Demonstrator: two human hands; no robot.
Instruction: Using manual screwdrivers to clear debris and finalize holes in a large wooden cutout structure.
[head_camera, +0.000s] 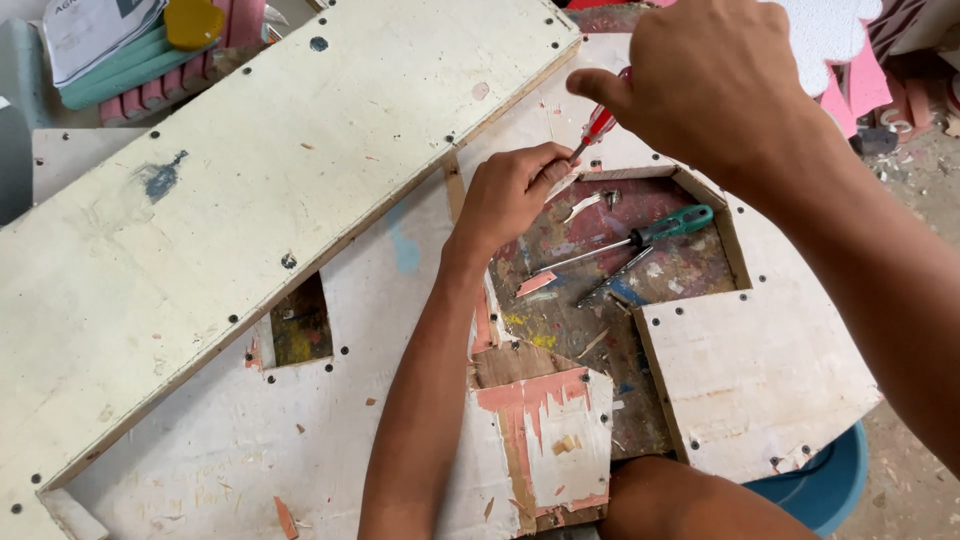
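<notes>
Right hand (715, 85) raised, fingers wrapped round red-handled screwdriver (600, 124), tip angled down-left; left hand (510, 190) fingers pinched at its tip over painted board (300, 400).

Counts on the table
Two hands, two screwdrivers: one red (600, 125), one green (672, 225); one long board (250, 200).
</notes>
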